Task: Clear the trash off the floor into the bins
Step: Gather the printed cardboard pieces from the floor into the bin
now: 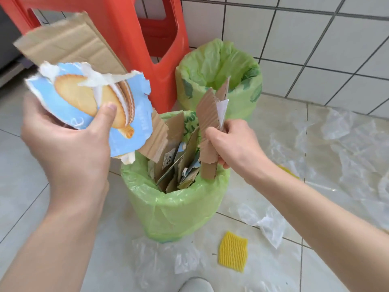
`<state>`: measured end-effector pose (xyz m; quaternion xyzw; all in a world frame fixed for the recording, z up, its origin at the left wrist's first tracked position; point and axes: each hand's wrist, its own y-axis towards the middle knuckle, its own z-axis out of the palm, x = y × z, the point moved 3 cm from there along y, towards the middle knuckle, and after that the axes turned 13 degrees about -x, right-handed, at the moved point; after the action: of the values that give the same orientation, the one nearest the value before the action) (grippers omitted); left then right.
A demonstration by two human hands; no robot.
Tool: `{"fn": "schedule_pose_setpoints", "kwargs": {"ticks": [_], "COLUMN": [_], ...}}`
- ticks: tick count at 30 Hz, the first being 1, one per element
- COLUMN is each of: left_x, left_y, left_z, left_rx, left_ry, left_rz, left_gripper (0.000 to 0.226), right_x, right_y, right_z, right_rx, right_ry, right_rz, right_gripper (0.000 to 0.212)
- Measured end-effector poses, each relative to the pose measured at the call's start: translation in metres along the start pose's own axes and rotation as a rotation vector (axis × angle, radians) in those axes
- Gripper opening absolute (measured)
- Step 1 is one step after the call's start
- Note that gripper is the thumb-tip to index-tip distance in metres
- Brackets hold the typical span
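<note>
Feeding torn corrugated brown cardboard strips upright into the near green-bagged round bin, the right hand is clenched on them, probably so they slot among the packed scraps. At ten o'clock, the left hand pinches a ragged glossy blue biscuit-box panel against a flat cardboard sheet, apparently waiting. Crinkled clear plastic film and a yellow foam net litter the floor tiles.

Both bare forearms reach forward toward the near bin. The left hand is raised to the left of the bin's rim, thumb pressed flat on top, fingers curled beneath what it grips. The right hand hovers over the bin's right rim, knuckles up, fingers pinched closed around a strip.
</note>
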<state>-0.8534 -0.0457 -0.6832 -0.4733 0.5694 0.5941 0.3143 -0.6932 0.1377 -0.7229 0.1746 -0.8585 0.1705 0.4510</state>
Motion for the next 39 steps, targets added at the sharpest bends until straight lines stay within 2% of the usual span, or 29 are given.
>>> {"fn": "schedule_pose_setpoints", "kwargs": {"ticks": [2,5,9,15,19,21,22,24,26,30,33,39], "left_x": [-0.001,-0.011,0.0,0.018,0.02,0.02,0.022,0.029,0.04,0.051,0.057,0.068], "left_y": [0.001,-0.007,-0.026,-0.051,-0.047,-0.049,-0.054,-0.072,-0.088,-0.092,-0.09,-0.092], "left_z": [-0.001,0.001,0.01,0.021,0.017,0.017,0.019,0.025,0.029,0.039,0.045,0.055], "left_rx": [0.008,0.049,0.143,0.279,0.205,0.189,0.226,0.404,0.577,0.7,0.767,0.993], "left_ry": [0.004,0.024,0.087,0.194,0.195,0.223,0.287,0.468,0.589,0.724,0.756,0.868], "left_rz": [0.0,0.123,0.133,0.122,0.167,0.247,0.328,0.488,0.547,0.611,0.587,0.377], "left_gripper": [0.064,0.035,0.032,0.022,0.025,0.026,0.027,0.026,0.023,0.023,0.022,0.014], "right_x": [0.0,0.0,-0.001,-0.002,0.001,0.004,0.004,0.006,0.006,0.009,0.009,0.007], "right_y": [0.0,-0.002,-0.006,-0.001,0.004,0.002,0.0,-0.004,-0.005,0.004,0.003,0.004], "right_z": [0.005,0.012,0.028,0.033,0.028,0.029,0.032,0.036,0.036,0.022,0.019,0.016], "right_rx": [0.005,0.062,0.188,0.184,0.159,0.156,0.154,0.156,0.141,0.042,0.036,0.08], "right_ry": [0.022,0.114,0.08,-0.009,0.016,0.005,-0.021,-0.104,-0.145,-0.115,-0.145,-0.152], "right_rz": [-0.012,0.04,0.089,0.125,0.15,0.121,0.095,0.041,0.022,-0.016,-0.064,-0.044], "right_gripper": [0.019,0.018,0.019,0.027,0.021,0.018,0.017,0.019,0.024,0.026,0.021,0.016]}}
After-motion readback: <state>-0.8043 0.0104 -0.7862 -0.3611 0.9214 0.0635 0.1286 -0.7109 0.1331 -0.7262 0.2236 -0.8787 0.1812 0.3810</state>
